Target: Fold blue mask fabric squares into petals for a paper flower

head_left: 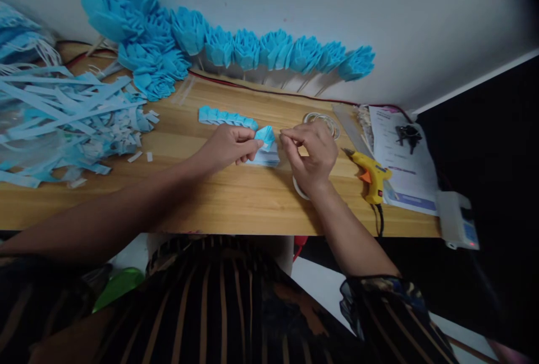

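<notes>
My left hand (238,146) pinches a small folded blue piece (265,136) between thumb and fingers. Just to its right is my right hand (310,150), its thumb and index fingertips pressed together; anything between them is too small to make out. Beneath the folded piece lies a small stack of pale blue pieces (269,157) on the wooden table (236,201). A row of folded blue pieces (225,117) lies just behind my left hand. Rolls of white tape (322,122) are partly hidden behind my right hand.
Blue flowers on sticks (275,49) lean along the wall, with a larger bunch (155,55) at the left. Strips and scraps (63,111) cover the table's left side. A yellow glue gun (373,177), printed paper (404,156) and keys (408,136) lie at the right.
</notes>
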Available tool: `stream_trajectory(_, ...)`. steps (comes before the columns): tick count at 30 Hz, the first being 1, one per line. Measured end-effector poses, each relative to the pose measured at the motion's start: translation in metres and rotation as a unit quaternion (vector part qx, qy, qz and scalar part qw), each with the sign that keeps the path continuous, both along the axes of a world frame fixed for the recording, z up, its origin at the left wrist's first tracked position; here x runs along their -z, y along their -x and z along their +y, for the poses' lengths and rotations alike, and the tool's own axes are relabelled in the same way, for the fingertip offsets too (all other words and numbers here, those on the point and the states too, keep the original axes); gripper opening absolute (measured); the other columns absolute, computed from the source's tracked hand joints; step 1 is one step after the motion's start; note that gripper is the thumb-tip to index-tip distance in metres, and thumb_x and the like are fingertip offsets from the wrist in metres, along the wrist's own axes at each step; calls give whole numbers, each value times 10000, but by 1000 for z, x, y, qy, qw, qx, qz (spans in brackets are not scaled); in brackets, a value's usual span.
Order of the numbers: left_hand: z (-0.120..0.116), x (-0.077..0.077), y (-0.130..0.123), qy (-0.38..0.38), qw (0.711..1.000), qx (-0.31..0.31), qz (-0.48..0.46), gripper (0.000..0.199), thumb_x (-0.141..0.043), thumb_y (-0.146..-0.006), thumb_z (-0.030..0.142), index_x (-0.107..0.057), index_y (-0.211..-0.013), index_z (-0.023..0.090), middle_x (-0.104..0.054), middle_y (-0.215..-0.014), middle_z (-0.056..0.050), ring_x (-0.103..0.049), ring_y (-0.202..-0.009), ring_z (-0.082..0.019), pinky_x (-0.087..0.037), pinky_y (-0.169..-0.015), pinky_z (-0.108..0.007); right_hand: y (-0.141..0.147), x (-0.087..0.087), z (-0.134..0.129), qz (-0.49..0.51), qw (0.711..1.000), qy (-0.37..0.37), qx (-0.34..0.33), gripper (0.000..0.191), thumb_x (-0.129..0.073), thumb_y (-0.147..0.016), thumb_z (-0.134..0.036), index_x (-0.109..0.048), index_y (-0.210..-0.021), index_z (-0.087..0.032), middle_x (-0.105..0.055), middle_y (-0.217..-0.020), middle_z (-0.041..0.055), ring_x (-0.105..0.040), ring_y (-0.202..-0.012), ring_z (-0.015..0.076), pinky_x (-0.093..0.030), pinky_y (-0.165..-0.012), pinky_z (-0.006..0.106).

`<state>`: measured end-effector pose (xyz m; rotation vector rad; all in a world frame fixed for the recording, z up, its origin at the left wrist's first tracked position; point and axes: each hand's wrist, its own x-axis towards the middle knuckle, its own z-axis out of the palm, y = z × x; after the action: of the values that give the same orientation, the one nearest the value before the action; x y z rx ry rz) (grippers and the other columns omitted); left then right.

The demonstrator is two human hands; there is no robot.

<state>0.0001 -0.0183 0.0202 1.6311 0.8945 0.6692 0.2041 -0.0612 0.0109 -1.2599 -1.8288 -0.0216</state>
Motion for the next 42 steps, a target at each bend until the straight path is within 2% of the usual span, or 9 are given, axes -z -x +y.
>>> stream_trajectory(3, -2, -2, -1, 18, 1000, -3, -1, 306, -609, -861, 231, -568, -562, 183, -565, -524, 15, -494, -468, -73, -403, -459, -187, 1, -2, -1, -38, 999, 0, 4, 274, -562, -991, -449, -767, -898, -294, -711, -810, 59, -663, -828, 233, -528, -844, 443)
stream_trajectory(8, -3, -3, -1, 22, 1000, 0, -6, 304, -615, -857, 230, -577, -559, 184, -568, -529, 13, -499, -478, -79, -399, -468, -199, 4, -2, -1, -79, 996, -40, 22, 268, -551, -1002, -429, -759, -891, -301, -703, -789, 51, -647, -788, 221, -514, -802, 427)
stream_trajectory(13, -2, -4, 0, 17, 1000, 16, 0, 309, -614, -867, 241, -575, -565, 186, -572, -534, 13, -505, -487, -82, -400, -473, -201, 4, -1, 0, -92, 995, -23, 17, 254, -551, -1006, -413, -748, -896, -298, -703, -803, 50, -635, -790, 216, -502, -775, 412)
stream_trajectory(20, -3, -5, -1, 28, 999, 15, -11, 317, -610, -875, 234, -545, -569, 178, -532, -539, 24, -487, -502, -71, -393, -495, -183, 5, 2, 1, -137, 985, -103, 19, 224, -562, -1015, -340, -740, -895, -275, -698, -773, 33, -622, -742, 181, -475, -714, 362)
stream_trajectory(24, -3, -4, -1, 38, 999, 9, -16, 297, -615, -873, 232, -538, -593, 175, -519, -560, 36, -476, -512, -59, -376, -507, -173, 4, 4, 3, -152, 978, -144, -6, 195, -571, -1012, -295, -732, -910, -250, -694, -761, 31, -619, -716, 173, -465, -684, 343)
stream_trajectory(28, -3, -5, 0, 49, 998, 6, -29, 365, -619, -894, 265, -495, -562, 177, -479, -536, 40, -440, -491, -50, -343, -499, -178, 4, 4, 3, -157, 980, -120, -15, 191, -571, -1011, -297, -733, -920, -255, -692, -785, 28, -617, -732, 174, -473, -687, 343)
stream_trajectory(32, -2, -9, 2, 70, 997, 19, -37, 414, -620, -898, 257, -475, -519, 177, -462, -499, 33, -404, -470, -52, -312, -485, -197, 3, 2, 2, -136, 984, -105, -55, 175, -581, -1005, -289, -739, -942, -245, -693, -820, 29, -614, -759, 178, -467, -690, 350)
stream_trajectory(42, -2, -11, 1, 103, 994, 8, -39, 432, -619, -895, 195, -474, -488, 171, -466, -475, 18, -388, -457, -56, -299, -474, -209, -3, 2, 3, -115, 987, -52, -99, 157, -604, -999, -301, -755, -1000, -260, -693, -847, 32, -624, -799, 190, -473, -721, 368)
